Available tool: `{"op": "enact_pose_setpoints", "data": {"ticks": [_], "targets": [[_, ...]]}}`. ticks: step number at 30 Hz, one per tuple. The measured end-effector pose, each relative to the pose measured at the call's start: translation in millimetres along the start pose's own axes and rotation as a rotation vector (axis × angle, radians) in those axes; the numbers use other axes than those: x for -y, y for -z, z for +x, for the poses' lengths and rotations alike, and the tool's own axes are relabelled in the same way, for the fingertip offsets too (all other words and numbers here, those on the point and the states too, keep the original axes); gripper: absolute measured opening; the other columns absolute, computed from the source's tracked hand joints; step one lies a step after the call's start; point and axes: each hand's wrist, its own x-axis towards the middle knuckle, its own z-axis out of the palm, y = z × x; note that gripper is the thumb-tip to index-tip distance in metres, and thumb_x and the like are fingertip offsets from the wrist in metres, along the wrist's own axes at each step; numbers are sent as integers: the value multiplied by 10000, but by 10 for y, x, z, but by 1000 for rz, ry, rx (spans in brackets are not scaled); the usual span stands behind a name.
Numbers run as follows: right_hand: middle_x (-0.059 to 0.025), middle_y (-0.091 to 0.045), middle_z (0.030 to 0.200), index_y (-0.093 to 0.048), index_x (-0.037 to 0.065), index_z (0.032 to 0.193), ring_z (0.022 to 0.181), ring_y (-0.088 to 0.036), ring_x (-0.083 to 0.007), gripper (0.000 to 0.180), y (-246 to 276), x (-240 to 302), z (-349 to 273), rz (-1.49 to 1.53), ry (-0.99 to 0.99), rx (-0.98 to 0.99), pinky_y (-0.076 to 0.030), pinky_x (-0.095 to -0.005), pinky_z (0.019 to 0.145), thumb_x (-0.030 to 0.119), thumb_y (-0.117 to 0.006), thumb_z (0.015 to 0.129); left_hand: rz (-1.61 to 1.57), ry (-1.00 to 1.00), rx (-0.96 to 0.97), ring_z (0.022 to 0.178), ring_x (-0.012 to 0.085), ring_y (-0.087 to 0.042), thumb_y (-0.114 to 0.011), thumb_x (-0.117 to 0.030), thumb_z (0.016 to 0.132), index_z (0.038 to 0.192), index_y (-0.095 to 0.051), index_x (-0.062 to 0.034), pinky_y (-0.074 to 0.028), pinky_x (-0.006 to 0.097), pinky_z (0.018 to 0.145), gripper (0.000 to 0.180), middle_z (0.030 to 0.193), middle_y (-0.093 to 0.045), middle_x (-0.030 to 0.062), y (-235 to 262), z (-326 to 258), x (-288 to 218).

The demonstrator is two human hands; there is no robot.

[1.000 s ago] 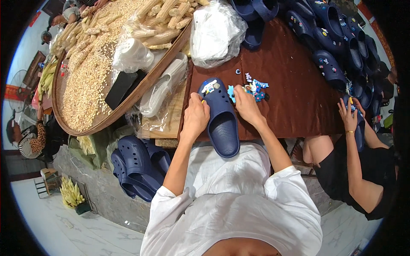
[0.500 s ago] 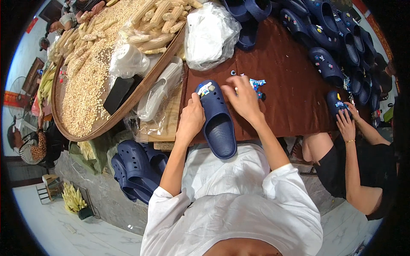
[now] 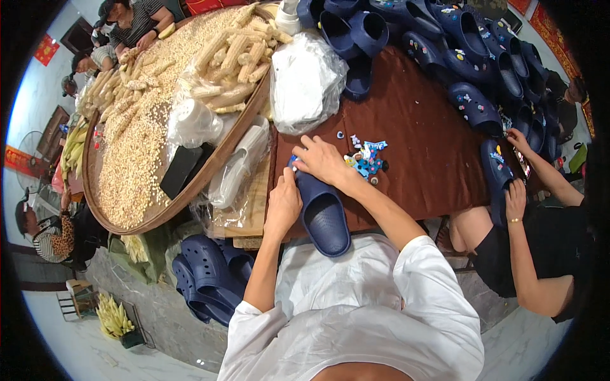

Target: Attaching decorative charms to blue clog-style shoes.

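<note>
A navy-blue foam clog [image 3: 325,219] lies toe away from me, its heel reaching past the table edge over my lap. My left hand [image 3: 283,206] is closed on the left side of its toe part. Across the top of the toe lies my right hand [image 3: 323,164], fingers bent and thumb close to the left fingertips. A small white bit shows between them, but what the right fingers pinch is mostly hidden, as are the charms on the toe. Beside the right wrist sits a little heap of colourful shoe charms [image 3: 365,164] on the brown cloth [image 3: 419,165].
At left stands a round tray [image 3: 210,184] with corn kernels and cobs. A white plastic-wrapped bundle [image 3: 305,82] lies ahead. Navy clogs [image 3: 473,108] pile up at the far right; more [image 3: 213,267] sit low at left. A co-worker's hand [image 3: 516,200] holds another clog at right.
My right hand has moved left, from beside the clog onto its toe, uncovering the charm heap. At right, one of the co-worker's hands has moved away from their clog. The view has shifted slightly.
</note>
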Motion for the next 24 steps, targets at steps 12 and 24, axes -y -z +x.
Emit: {"op": "enact_pose_setpoints", "data": {"ticks": [12, 24], "targets": [[-99, -538, 901, -543, 77, 870, 889, -563, -307, 336, 41, -104, 85, 247, 49, -40, -490, -437, 718, 342, -730, 779, -116, -25, -53, 897, 478, -612, -474, -26, 945, 1051, -471, -4, -492, 533, 759, 108, 971, -615, 272, 54, -36, 22], [-123, -599, 817, -529, 50, 845, 768, -621, -345, 230, -19, -153, -125, 437, -274, -402, -473, -442, 660, 210, -690, 879, -406, 346, 72, 653, 406, -577, -666, -261, 934, 957, -500, -8, -481, 438, 636, 303, 727, -593, 210, 90, 11, -1]]}}
